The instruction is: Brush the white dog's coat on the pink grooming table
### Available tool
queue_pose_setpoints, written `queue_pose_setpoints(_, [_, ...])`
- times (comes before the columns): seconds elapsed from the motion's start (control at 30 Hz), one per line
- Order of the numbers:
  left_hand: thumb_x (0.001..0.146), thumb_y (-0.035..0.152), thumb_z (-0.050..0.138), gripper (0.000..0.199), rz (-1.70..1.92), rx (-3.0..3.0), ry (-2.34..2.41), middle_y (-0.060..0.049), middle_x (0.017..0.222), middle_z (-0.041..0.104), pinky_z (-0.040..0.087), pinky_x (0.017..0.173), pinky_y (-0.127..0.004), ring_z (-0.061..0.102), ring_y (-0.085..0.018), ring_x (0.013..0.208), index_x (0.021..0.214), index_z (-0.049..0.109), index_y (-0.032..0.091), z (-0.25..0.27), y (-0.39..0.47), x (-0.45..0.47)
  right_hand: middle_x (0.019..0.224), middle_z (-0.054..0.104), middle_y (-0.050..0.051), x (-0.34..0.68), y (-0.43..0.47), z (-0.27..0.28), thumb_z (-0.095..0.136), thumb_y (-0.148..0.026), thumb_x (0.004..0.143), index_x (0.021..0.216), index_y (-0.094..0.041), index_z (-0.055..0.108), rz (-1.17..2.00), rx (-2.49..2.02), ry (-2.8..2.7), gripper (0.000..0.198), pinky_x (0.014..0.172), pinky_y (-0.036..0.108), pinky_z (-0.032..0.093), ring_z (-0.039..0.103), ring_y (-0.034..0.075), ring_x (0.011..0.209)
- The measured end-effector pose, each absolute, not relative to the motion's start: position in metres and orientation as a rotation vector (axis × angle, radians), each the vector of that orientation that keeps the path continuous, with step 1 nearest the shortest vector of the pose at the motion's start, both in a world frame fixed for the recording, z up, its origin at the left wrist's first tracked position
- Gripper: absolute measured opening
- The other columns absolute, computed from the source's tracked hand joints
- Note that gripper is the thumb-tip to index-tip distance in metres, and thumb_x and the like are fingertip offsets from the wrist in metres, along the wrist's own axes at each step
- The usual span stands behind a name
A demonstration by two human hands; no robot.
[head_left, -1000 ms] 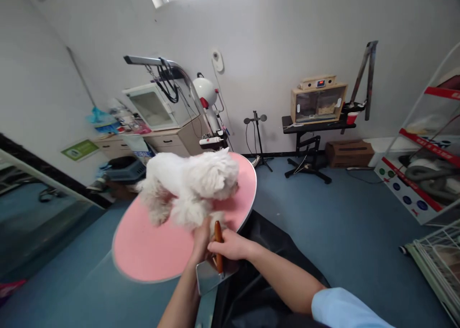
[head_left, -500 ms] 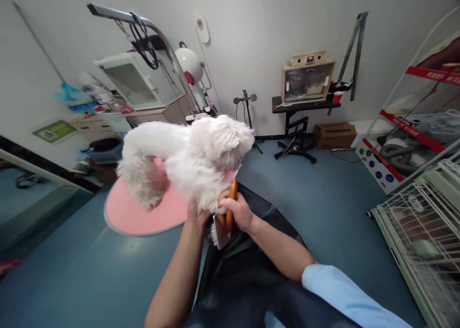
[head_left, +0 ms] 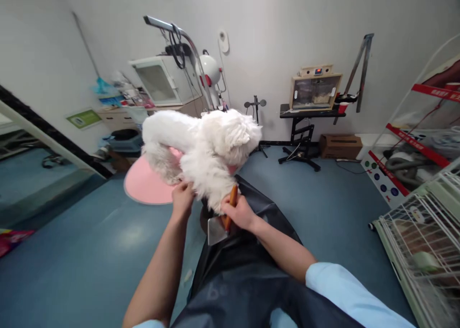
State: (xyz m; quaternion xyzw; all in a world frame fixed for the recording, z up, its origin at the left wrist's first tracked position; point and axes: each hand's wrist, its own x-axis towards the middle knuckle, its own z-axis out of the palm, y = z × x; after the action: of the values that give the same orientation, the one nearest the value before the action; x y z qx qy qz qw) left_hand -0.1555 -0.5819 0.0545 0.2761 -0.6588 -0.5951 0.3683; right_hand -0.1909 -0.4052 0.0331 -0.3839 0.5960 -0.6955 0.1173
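Note:
A white fluffy dog stands on a round pink table, its head turned to the right. In my right hand is a slicker brush with a wooden handle; its flat metal head points down and left, below the dog's front leg. The thumb lies along the handle, and the fingers touch or lie close to the leg fur. My left hand is at the dog's chest-side fur, its fingers bent and closed together. Whether fur is between those fingertips is hidden.
A black apron covers my lap. Behind the dog stand a grooming arm and a white cabinet. A wooden glass-fronted box sits on a black stand. At right are a wire cage and shelves.
My left hand has moved left, away from the dog's front leg and the brush. The brush head has turned to show its flat face. The view has shifted, and the dog appears farther right.

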Motion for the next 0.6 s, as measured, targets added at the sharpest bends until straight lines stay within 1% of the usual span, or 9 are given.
queue_pose_setpoints(0.1, [0.062,0.042,0.070,0.030,-1.734,0.684,-1.840,0.000,0.059,0.057,0.044,0.055,-0.025,0.054,-0.016,0.061,0.068,0.060,0.015,0.065,-0.582,-0.135,0.058,0.060,-0.002,-0.178,-0.420,0.013,0.056,-0.027,0.080,0.065,-0.021,0.064,-1.689,-1.336,2.211,0.018,0.063,0.024,0.040,0.055,0.014,0.058])
queue_pose_setpoints(0.17, [0.060,0.044,0.075,0.040,-1.867,0.626,-1.952,-0.003,0.070,0.065,0.047,0.059,-0.026,0.059,-0.018,0.067,0.082,0.064,0.012,0.071,-0.572,-0.136,0.066,0.068,0.001,-0.171,-0.434,0.004,0.061,-0.031,0.081,0.078,-0.022,0.070,-1.434,-1.457,2.386,0.014,0.068,0.027,0.044,0.061,0.017,0.064])
queue_pose_setpoints(0.23, [0.061,0.041,0.075,0.047,-1.952,0.658,-1.906,-0.007,0.080,0.068,0.049,0.062,-0.029,0.062,-0.020,0.070,0.095,0.064,0.011,0.074,-0.562,-0.147,0.076,0.072,0.003,-0.168,-0.447,-0.004,0.064,-0.037,0.081,0.091,-0.023,0.072,-1.253,-1.527,2.374,0.019,0.074,0.030,0.047,0.066,0.021,0.072])
queue_pose_setpoints(0.3, [0.068,0.040,0.070,0.045,-1.879,0.706,-1.835,-0.009,0.089,0.069,0.052,0.066,-0.031,0.064,-0.022,0.075,0.102,0.062,0.012,0.074,-0.557,-0.163,0.085,0.074,0.003,-0.167,-0.454,-0.014,0.065,-0.038,0.082,0.098,-0.022,0.071,-1.258,-1.454,2.234,0.024,0.078,0.030,0.048,0.067,0.020,0.079])
queue_pose_setpoints(0.33, [0.073,0.039,0.065,0.041,-1.788,0.721,-1.816,-0.010,0.095,0.069,0.052,0.071,-0.032,0.065,-0.024,0.082,0.104,0.062,0.013,0.072,-0.556,-0.171,0.085,0.073,0.002,-0.168,-0.455,-0.022,0.065,-0.036,0.083,0.095,-0.020,0.071,-1.284,-1.374,2.121,0.022,0.078,0.028,0.049,0.066,0.019,0.080])
queue_pose_setpoints(0.4, [0.083,0.039,0.056,0.038,-1.597,0.746,-1.798,-0.013,0.111,0.068,0.050,0.088,-0.033,0.063,-0.026,0.104,0.110,0.061,0.013,0.065,-0.558,-0.184,0.080,0.071,0.000,-0.172,-0.448,-0.039,0.064,-0.031,0.083,0.086,-0.016,0.071,-1.267,-1.242,1.818,0.017,0.072,0.024,0.049,0.064,0.016,0.075])
queue_pose_setpoints(0.47, [0.090,0.039,0.050,0.040,-1.502,0.814,-1.755,-0.014,0.126,0.063,0.042,0.104,-0.033,0.053,-0.027,0.125,0.119,0.059,0.013,0.056,-0.562,-0.191,0.077,0.069,-0.002,-0.180,-0.435,-0.055,0.071,-0.027,0.075,0.081,-0.015,0.070,-1.162,-1.247,1.519,0.013,0.070,0.022,0.048,0.062,0.014,0.074])
queue_pose_setpoints(0.53, [0.094,0.040,0.045,0.045,-1.483,0.900,-1.711,-0.015,0.133,0.060,0.036,0.110,-0.032,0.047,-0.026,0.133,0.125,0.056,0.011,0.046,-0.563,-0.195,0.079,0.068,-0.003,-0.194,-0.419,-0.064,0.075,-0.022,0.067,0.081,-0.016,0.069,-1.148,-1.290,1.450,0.017,0.072,0.021,0.047,0.061,0.014,0.076])
queue_pose_setpoints(0.6, [0.096,0.043,0.038,0.049,-1.511,0.953,-1.692,-0.017,0.131,0.060,0.038,0.109,-0.035,0.051,-0.027,0.130,0.128,0.055,0.009,0.037,-0.564,-0.198,0.078,0.067,-0.002,-0.211,-0.406,-0.062,0.068,-0.016,0.069,0.081,-0.016,0.067,-1.287,-1.222,1.684,0.012,0.070,0.021,0.046,0.060,0.013,0.074])
